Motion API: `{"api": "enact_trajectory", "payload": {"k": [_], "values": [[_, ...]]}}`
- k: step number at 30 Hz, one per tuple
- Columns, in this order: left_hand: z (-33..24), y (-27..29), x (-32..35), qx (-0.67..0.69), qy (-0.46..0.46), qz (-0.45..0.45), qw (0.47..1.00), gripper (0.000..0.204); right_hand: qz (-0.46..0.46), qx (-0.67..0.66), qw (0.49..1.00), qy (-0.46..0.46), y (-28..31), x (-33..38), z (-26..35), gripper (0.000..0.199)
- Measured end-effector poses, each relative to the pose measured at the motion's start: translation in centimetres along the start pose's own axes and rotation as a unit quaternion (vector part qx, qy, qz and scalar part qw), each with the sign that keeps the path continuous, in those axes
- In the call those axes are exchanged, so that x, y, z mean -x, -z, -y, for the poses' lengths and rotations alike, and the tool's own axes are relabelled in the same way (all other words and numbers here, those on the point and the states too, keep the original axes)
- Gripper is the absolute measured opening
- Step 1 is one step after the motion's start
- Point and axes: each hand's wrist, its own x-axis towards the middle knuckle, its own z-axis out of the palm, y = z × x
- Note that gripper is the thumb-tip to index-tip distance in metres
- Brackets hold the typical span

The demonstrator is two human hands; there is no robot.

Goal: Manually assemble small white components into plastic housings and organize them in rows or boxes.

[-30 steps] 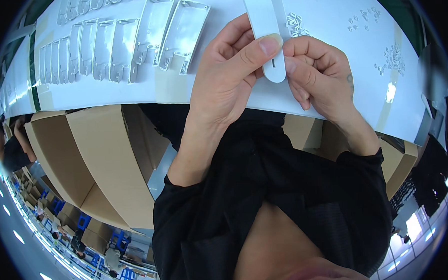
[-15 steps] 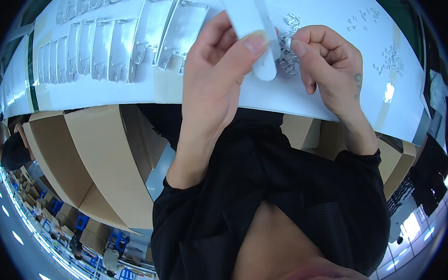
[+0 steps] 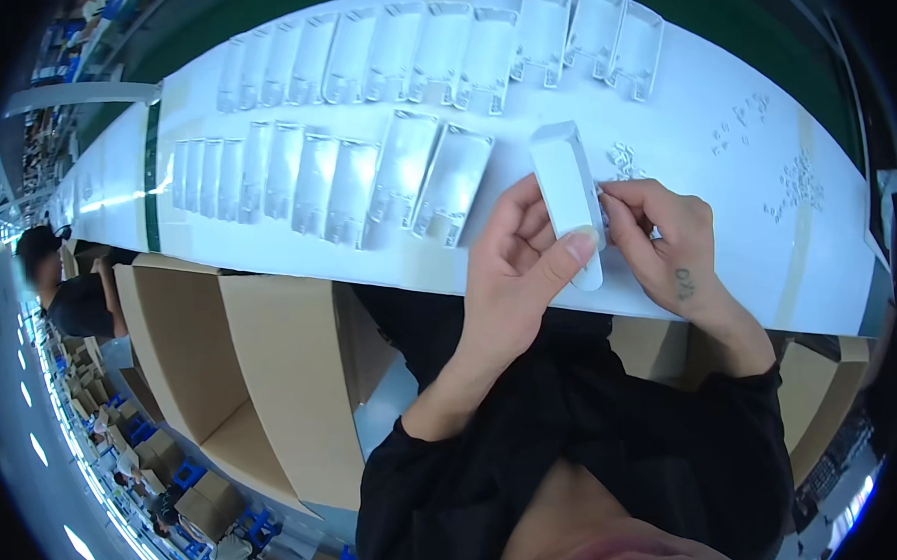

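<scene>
My left hand [image 3: 514, 282] grips a long white plastic housing [image 3: 567, 180] above the table's near edge, thumb on its lower end and fingers behind. Its smooth outer side is toward me, so the inside is hidden. My right hand [image 3: 667, 232] is closed at the housing's right edge, thumb and forefinger pinching a small white plastic piece. That piece is mostly hidden by the fingers and the housing. Just beyond my right hand lies a pile of similar small pieces [image 3: 623, 158], partly covered by the hands.
Two rows of white open-faced housings, a far row [image 3: 399, 52] and a nearer row [image 3: 349, 184], stand on the white table [image 3: 523, 147]. More small parts [image 3: 797, 190] are scattered at the right. Open cardboard boxes [image 3: 287, 372] sit below the near edge. Another person [image 3: 79, 296] is at the far left.
The view has shifted, showing more of the table and the far row. My right hand has brought its small piece from beside the housing against the housing's right edge. My left hand keeps its hold.
</scene>
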Motion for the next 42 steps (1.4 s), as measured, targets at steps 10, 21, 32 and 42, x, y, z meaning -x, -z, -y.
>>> {"api": "enact_trajectory", "payload": {"k": [10, 21, 32, 42], "values": [[-0.1, 0.5, -1.1, 0.016, -0.019, -0.011, 1.000, 0.055, 0.014, -0.113, 0.987, -0.116, -0.5, -1.3, -0.3, 0.015], [0.6, 0.6, -1.5, 0.035, -0.022, -0.019, 0.999, 0.053, 0.001, -0.239, 0.953, -0.184, -0.5, -0.3, 0.3, 0.009], [0.3, 0.3, -2.1, 0.116, 0.041, 0.035, 0.992, 0.050, 0.018, -0.386, 0.909, -0.158, -1.3, 1.8, 1.4, 0.006], [1.0, 0.6, -2.0, 0.055, -0.024, 0.042, 0.997, 0.057, 0.057, -0.426, 0.887, -0.170, -0.3, 1.9, 1.4, 0.006]]}}
